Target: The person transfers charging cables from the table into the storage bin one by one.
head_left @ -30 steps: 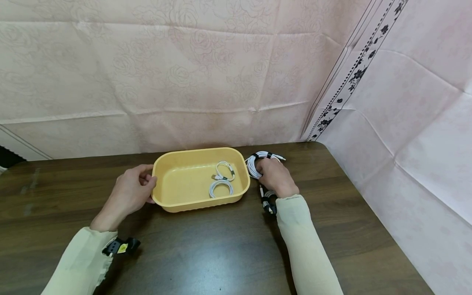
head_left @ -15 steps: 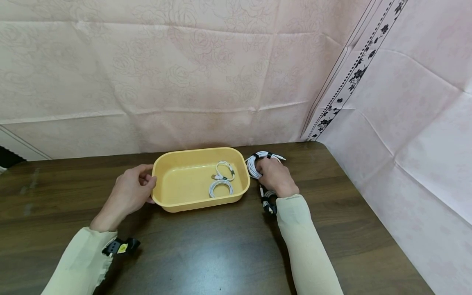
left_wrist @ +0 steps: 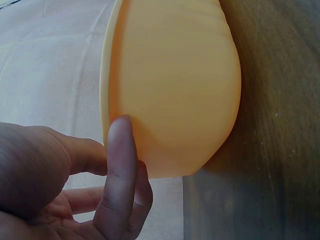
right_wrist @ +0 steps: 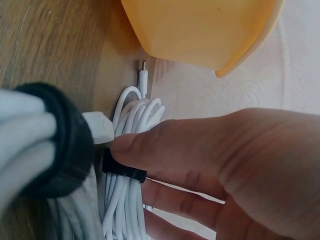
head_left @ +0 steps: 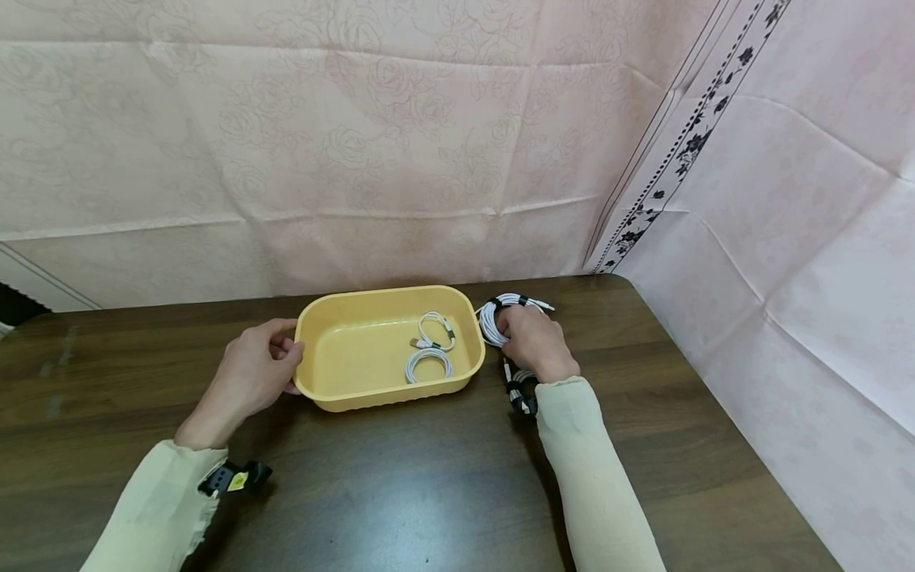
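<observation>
A yellow plastic tray (head_left: 350, 342) sits near the table's back edge. Inside, at its right end, lie two small coiled white cables, an upper one (head_left: 453, 337) with a USB plug and a lower ring (head_left: 429, 353). My left hand (head_left: 253, 369) pinches the tray's left end at the rim, fingertips against its wall (left_wrist: 170, 75). Right of the tray, my right hand (head_left: 532, 345) pinches a larger white cable coil (head_left: 488, 322) at its black strap (right_wrist: 122, 167), partly hiding it. Another strapped white cable bundle (head_left: 524, 397) lies just in front, partly under the right wrist.
The dark wooden table (head_left: 400, 485) ends at a cloth hanging (head_left: 400, 159) with a rose pattern behind. A second cloth (head_left: 808, 278) runs along the right side. A black wrist camera (head_left: 236, 478) is strapped to the left sleeve.
</observation>
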Demonstrator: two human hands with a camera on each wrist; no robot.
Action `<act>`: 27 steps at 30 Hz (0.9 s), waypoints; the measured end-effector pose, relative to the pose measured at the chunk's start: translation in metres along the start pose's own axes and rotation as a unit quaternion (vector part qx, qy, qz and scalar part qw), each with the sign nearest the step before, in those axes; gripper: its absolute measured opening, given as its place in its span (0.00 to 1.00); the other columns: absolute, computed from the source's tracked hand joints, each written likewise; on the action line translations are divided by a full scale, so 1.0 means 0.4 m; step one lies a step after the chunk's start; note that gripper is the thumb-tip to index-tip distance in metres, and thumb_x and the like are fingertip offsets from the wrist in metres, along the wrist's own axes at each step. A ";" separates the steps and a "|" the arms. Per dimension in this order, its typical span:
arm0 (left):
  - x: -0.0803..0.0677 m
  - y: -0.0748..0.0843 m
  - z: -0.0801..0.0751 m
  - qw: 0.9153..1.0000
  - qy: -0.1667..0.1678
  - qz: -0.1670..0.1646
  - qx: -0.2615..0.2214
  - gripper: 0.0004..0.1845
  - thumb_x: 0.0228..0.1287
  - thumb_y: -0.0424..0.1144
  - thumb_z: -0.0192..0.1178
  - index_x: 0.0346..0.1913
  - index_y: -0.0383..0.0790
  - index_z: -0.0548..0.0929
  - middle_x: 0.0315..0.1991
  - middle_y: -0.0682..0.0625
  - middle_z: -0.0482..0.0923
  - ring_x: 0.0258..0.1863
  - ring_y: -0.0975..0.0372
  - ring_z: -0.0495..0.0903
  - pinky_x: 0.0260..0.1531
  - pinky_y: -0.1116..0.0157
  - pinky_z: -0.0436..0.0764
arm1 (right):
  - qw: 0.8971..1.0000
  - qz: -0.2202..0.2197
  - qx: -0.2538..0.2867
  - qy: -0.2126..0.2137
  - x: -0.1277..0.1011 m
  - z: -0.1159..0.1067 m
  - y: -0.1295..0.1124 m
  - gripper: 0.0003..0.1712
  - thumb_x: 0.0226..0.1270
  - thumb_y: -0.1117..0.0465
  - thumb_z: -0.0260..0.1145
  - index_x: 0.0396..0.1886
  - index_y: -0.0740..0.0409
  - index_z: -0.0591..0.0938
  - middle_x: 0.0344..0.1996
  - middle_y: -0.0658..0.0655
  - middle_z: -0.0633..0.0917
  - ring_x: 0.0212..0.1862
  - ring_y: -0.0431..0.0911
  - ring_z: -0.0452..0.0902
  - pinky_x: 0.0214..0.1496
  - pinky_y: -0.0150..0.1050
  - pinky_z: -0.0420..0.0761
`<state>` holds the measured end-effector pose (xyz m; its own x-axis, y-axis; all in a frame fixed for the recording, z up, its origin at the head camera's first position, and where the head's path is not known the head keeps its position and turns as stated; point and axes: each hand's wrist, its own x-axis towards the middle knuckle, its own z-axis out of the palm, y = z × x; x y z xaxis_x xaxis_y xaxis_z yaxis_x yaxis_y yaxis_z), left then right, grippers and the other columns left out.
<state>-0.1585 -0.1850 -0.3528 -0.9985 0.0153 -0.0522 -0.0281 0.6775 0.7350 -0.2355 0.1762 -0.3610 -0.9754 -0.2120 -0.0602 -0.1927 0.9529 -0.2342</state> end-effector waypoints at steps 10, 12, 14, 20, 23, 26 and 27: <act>0.000 -0.002 0.001 1.000 0.000 0.003 0.002 0.26 0.76 0.34 0.52 0.72 0.24 0.66 0.45 0.34 0.76 0.28 0.60 0.82 0.27 0.63 0.89 | 1.000 0.006 0.005 -0.001 0.003 -0.001 0.001 0.11 0.59 0.70 0.65 0.33 0.49 0.87 0.34 0.51 0.85 0.41 0.48 0.78 0.43 0.54 0.82; 0.001 -0.002 0.001 1.000 -0.002 0.002 0.001 0.26 0.76 0.34 0.52 0.72 0.25 0.66 0.45 0.34 0.76 0.28 0.60 0.82 0.27 0.63 0.89 | 1.000 0.007 0.005 0.000 0.002 -0.001 0.001 0.11 0.59 0.69 0.65 0.34 0.49 0.87 0.34 0.51 0.86 0.41 0.48 0.79 0.43 0.53 0.82; 0.001 -0.003 0.001 1.000 -0.004 0.000 0.000 0.26 0.76 0.34 0.52 0.72 0.25 0.66 0.45 0.34 0.76 0.28 0.60 0.82 0.27 0.63 0.89 | 1.000 0.008 0.006 0.001 0.001 -0.002 0.001 0.12 0.59 0.70 0.65 0.35 0.49 0.88 0.35 0.51 0.86 0.42 0.48 0.79 0.43 0.53 0.82; 0.002 -0.003 0.002 1.000 -0.005 -0.005 0.000 0.27 0.76 0.34 0.52 0.72 0.25 0.66 0.45 0.35 0.76 0.28 0.60 0.82 0.27 0.64 0.89 | 1.000 0.008 0.005 0.009 0.000 -0.003 0.003 0.12 0.58 0.70 0.65 0.34 0.50 0.88 0.34 0.52 0.86 0.42 0.50 0.79 0.41 0.53 0.82; 0.002 -0.002 0.002 1.000 -0.004 -0.004 0.001 0.27 0.76 0.34 0.52 0.72 0.25 0.66 0.45 0.35 0.76 0.27 0.60 0.82 0.27 0.63 0.89 | 1.000 0.007 0.005 0.014 -0.001 -0.005 0.002 0.12 0.58 0.70 0.65 0.35 0.50 0.88 0.35 0.52 0.86 0.43 0.50 0.80 0.42 0.54 0.82; 0.001 -0.003 0.001 1.000 -0.002 -0.002 0.003 0.26 0.76 0.34 0.52 0.72 0.25 0.66 0.45 0.34 0.76 0.27 0.60 0.82 0.27 0.63 0.89 | 1.000 0.009 0.005 0.015 -0.003 -0.005 0.000 0.12 0.58 0.69 0.66 0.37 0.50 0.88 0.36 0.52 0.87 0.45 0.50 0.81 0.43 0.55 0.83; 0.001 -0.003 0.001 1.000 -0.002 -0.001 0.003 0.26 0.76 0.34 0.52 0.72 0.25 0.66 0.45 0.34 0.76 0.27 0.60 0.82 0.27 0.63 0.89 | 1.000 0.009 0.005 0.015 -0.003 -0.005 -0.001 0.12 0.59 0.69 0.66 0.37 0.50 0.88 0.37 0.52 0.87 0.46 0.50 0.81 0.44 0.55 0.83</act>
<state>-0.1589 -0.1854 -0.3540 -0.9983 0.0165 -0.0558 -0.0296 0.6819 0.7308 -0.2345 0.1765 -0.3588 -0.9817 -0.1875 -0.0346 -0.1737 0.9544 -0.2428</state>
